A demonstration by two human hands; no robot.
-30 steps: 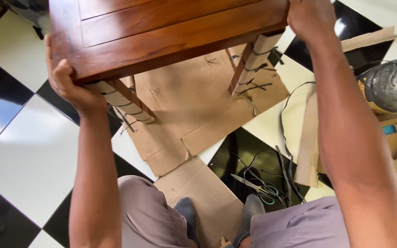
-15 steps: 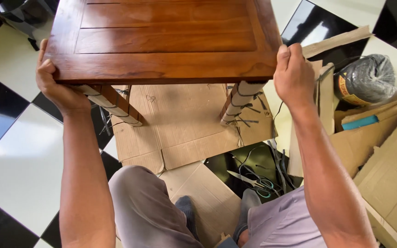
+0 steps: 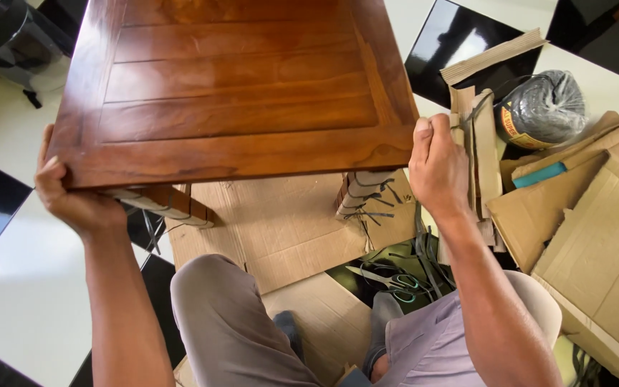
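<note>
One head-worn camera looks steeply down, close above the wooden table [image 3: 231, 93].

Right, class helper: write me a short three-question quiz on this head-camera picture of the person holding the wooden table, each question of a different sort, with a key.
1. True or false: both hands grip the wooden table at its near corners.
2. Multiple choice: the scissors lie on
A. the table top
B. the floor, among dark straps
C. the dark roll
3. Fill in: the table's legs are wrapped in ______ tied with dark straps.

Key
1. True: the left hand holds the near left corner, the right hand the near right one.
2. B.
3. Cardboard. Flattened cardboard sheets also lie on the checkered floor beneath, and the dark roll sits to the right.
</note>
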